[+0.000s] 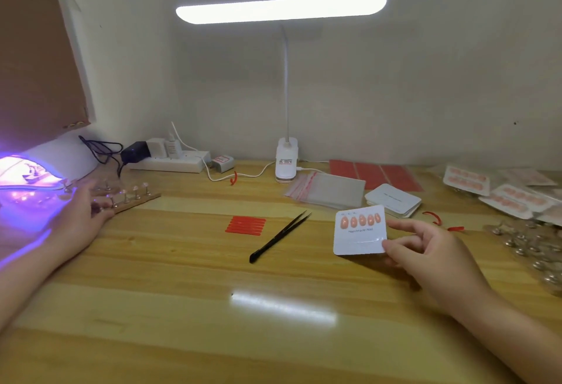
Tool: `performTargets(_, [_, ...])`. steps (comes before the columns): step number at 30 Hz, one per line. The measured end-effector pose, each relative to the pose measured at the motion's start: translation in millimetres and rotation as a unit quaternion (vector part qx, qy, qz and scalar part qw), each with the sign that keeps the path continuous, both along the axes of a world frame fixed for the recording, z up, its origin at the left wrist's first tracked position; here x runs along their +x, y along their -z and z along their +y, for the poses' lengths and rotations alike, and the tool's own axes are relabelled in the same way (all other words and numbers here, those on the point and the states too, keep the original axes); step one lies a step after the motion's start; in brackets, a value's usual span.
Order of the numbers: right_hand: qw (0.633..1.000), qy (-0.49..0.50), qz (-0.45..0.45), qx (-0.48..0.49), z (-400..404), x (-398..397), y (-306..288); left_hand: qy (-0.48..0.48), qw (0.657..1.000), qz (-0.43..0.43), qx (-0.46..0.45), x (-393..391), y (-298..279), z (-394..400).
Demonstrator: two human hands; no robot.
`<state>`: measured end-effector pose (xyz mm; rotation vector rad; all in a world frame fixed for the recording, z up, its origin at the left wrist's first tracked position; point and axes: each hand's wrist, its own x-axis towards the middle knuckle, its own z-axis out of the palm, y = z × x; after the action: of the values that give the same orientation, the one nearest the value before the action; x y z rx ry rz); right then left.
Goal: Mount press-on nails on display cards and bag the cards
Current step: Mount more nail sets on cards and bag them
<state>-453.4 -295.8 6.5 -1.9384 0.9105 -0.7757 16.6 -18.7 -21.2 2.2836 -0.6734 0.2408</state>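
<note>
A single wide-angle camera worn on the person's head looks forward and down across the wooden desk toward the back wall. It sits close above the near desk edge, so both forearms enter from the bottom corners.
</note>
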Motion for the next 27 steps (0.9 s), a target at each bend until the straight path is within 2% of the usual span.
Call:
performTargets(6, [0.995, -0.005, 0.095, 0.037, -13.3, -4.9, -17.1, 0.007, 0.994, 0.029, -0.101, -19.3, -3.6, -14.2])
performTargets(10, [0.985, -0.026, 0.169, 0.017, -18.8, -7.6, -18.6, 0.111, 0.982, 0.012, -0.155, -78.9, -27.6, -63.4])
performTargets(12, [0.978, -0.025, 0.205, -0.023, -20.8, -9.4, -19.4, 0.17, 0.971, 0.019, -0.168, -114.8, -45.8, -90.9])
performTargets(16, [0.945, 0.009, 0.28, -0.171, -27.0, -15.5, -21.9, 0.257, 0.952, 0.034, -0.163, -186.2, -70.3, -137.4])
performTargets(18, [0.95, 0.012, 0.249, -0.189, -29.8, -16.7, -20.4, 0.293, 0.942, 0.037, -0.156, -218.4, -74.7, -156.4])
performTargets(20, [0.969, 0.011, 0.17, -0.179, -32.6, -16.3, -16.7, 0.316, 0.935, 0.036, -0.157, -245.3, -75.7, -172.3])
performTargets(23, [0.99, 0.002, 0.045, -0.132, -34.9, -14.5, -14.8, 0.338, 0.927, 0.036, -0.16, -274.6, -69.2, -187.6])
performTargets(27, [0.997, -0.041, -0.041, -0.047, -32.7, -10.7, -9.5, 0.356, 0.921, 0.014, -0.159, -294.6, -49.1, -191.2])
